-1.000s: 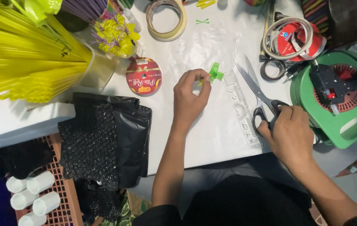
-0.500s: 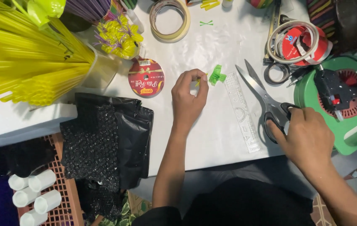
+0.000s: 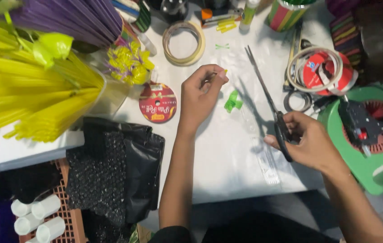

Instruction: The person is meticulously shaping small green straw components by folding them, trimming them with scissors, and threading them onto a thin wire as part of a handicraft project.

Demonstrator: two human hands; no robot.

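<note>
Your left hand [image 3: 202, 92] pinches a thin yellow-green strip [image 3: 222, 73] at frame centre; your right hand [image 3: 310, 140] grips long black-handled steel scissors [image 3: 267, 100], blades closed, beside a small green ribbon bow [image 3: 233, 100].

a roll of tape [image 3: 184, 43] is lying on the white table [image 3: 227, 166] near a red ribbon spool [image 3: 157, 102]. yellow sticks [image 3: 29, 96] are filling the left side, above a black bag [image 3: 124, 168] and white tubes [image 3: 36, 216].
</note>
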